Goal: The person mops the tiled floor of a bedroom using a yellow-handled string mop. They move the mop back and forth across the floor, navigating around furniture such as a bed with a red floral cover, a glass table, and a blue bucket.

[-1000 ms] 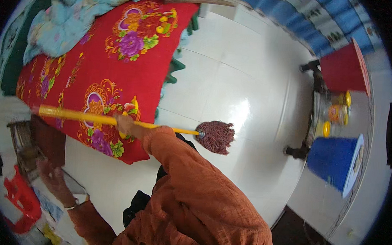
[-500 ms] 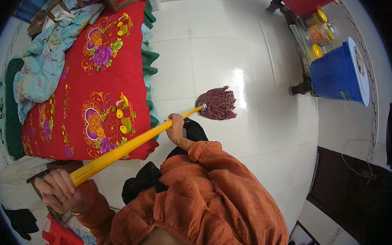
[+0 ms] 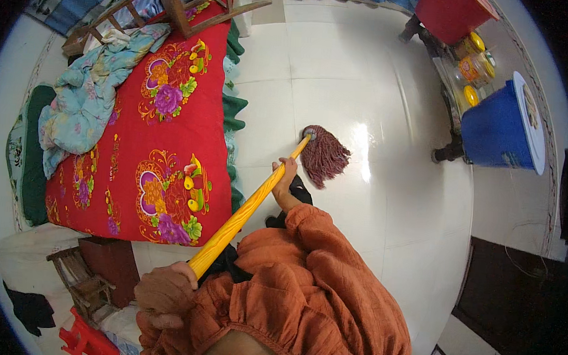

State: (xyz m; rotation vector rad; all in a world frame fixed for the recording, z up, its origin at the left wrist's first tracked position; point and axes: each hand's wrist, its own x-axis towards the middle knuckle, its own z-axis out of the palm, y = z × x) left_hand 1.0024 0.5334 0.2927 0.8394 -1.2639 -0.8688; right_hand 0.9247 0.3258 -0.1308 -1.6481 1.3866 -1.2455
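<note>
A mop with a yellow handle [image 3: 242,219] slants across the front of my body. My left hand [image 3: 166,295] is wrapped around its upper end, close to my chest and slightly blurred. Farther down the handle, near the mop head, my right hand [image 3: 286,178] is closed on it. The dark reddish string mop head [image 3: 324,156] lies on the glossy white tiled floor [image 3: 326,102], its strands trailing toward the near right.
On the left stands a bed with a red floral cover [image 3: 132,124], a crumpled light-blue quilt [image 3: 88,106] and a wooden frame [image 3: 177,11]. At the right wall are a blue bin [image 3: 498,128], jars [image 3: 476,68] and a red container [image 3: 453,16]. A red plastic stool [image 3: 89,341] sits lower left.
My left hand has come rightward toward my chest, making the handle steeper. The mop head has swung, its strands now pointing toward the near right. The whole view has shifted slightly.
</note>
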